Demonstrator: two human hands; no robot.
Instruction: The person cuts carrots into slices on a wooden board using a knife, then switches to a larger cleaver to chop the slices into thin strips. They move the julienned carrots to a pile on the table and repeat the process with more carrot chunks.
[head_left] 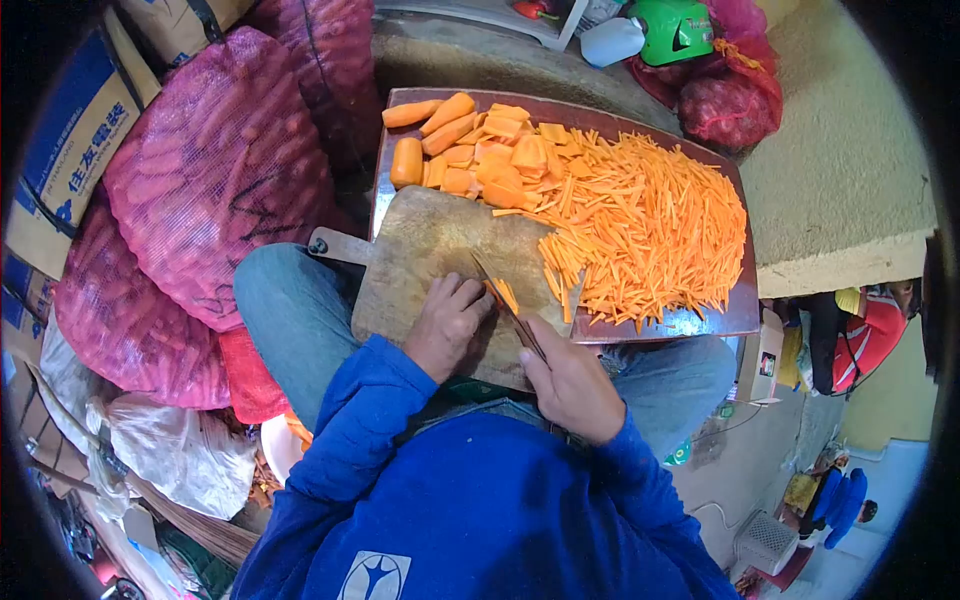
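Note:
My right hand (572,382) is closed round the handle of a knife (507,312), its blade slanting up and left over a worn wooden cutting board (415,225). Just left of the blade, my left hand (450,325) rests on the board with bent fingers. Whatever lies under its fingertips is hidden. A few cut carrot strips (508,294) lie against the blade's right side. Beyond the board, whole peeled carrots (448,114) and carrot slices (505,165) sit beside a large heap of carrot strips (655,225). All rest on a dark red tabletop (735,308).
Red mesh sacks of carrots (220,170) and cardboard boxes (75,150) crowd the left. At top right are a green helmet (676,30) and a filled red net bag (730,105) beside a concrete ledge (840,150). Other people (845,505) are farther off at right.

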